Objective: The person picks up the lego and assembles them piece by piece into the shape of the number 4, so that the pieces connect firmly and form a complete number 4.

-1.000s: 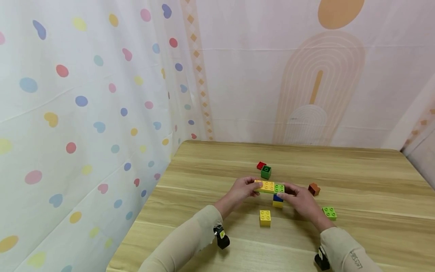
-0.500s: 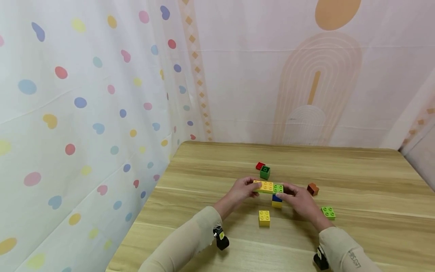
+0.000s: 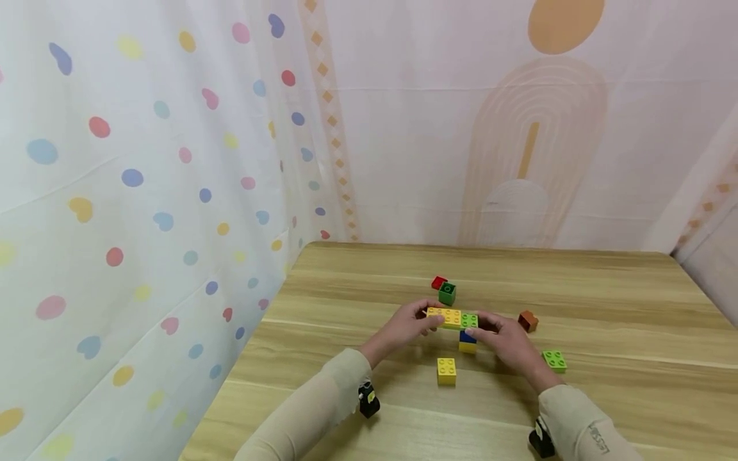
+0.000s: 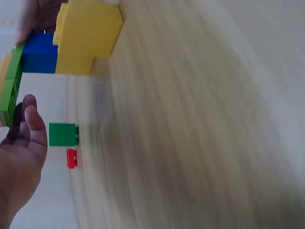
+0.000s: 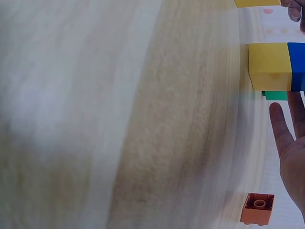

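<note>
A stack of toy building bricks stands on the table: a yellow brick (image 3: 467, 347) at the bottom, a blue brick (image 3: 467, 337) on it, and a long green brick (image 4: 13, 90) across the top, reaching left. An orange-yellow brick (image 3: 452, 315) sits on the long green one, beside a light green studded part (image 3: 469, 320). My left hand (image 3: 403, 328) pinches the overhanging left end, thumb in front and fingers behind and below. My right hand (image 3: 507, 344) holds the stack's right side near the top, thumb in front; some of its fingers are hidden behind.
A loose yellow brick (image 3: 446, 371) lies in front of the stack. Behind it are a dark green brick (image 3: 447, 293) and a red brick (image 3: 439, 282). To the right lie a brown-orange brick (image 3: 528, 321) and a light green brick (image 3: 554, 361). Curtains hang behind the table (image 3: 357, 269).
My left thumb has shifted slightly down and along the front of the orange-yellow brick. The right hand keeps its grip on the stack. The head view has shifted a little.
</note>
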A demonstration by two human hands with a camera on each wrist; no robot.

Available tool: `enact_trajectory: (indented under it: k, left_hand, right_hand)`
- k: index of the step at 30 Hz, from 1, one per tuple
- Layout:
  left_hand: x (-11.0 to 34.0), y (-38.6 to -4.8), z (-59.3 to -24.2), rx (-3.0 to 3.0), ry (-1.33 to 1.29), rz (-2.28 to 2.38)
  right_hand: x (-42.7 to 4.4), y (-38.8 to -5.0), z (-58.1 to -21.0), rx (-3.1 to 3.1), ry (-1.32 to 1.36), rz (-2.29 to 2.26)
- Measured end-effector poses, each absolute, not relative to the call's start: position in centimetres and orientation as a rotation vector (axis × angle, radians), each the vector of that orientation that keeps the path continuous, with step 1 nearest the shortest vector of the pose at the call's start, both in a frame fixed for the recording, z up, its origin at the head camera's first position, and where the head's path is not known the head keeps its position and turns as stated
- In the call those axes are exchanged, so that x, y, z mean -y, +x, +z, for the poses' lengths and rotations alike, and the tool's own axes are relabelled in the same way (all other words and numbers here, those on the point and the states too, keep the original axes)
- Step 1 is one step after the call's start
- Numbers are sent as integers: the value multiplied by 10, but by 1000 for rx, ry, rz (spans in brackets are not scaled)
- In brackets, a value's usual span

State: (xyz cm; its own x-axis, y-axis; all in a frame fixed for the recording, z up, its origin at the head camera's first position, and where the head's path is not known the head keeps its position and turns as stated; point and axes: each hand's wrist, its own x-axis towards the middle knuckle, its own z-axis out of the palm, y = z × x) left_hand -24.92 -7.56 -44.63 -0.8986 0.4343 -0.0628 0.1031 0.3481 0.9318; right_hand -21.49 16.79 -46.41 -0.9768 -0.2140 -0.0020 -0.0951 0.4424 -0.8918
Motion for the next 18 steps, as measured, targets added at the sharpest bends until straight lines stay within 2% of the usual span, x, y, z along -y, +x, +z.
enact_trajectory:
  k: [6,18]
  left_hand:
    - [78,-253,-447,-2413,586,1440]
    - [80,-257,-448,-2406,626,1436]
  right_hand:
    - [-166,-214,-463,-2566,-284,-1605]
    - [-160,-217,-465,-2548,-266,-1600]
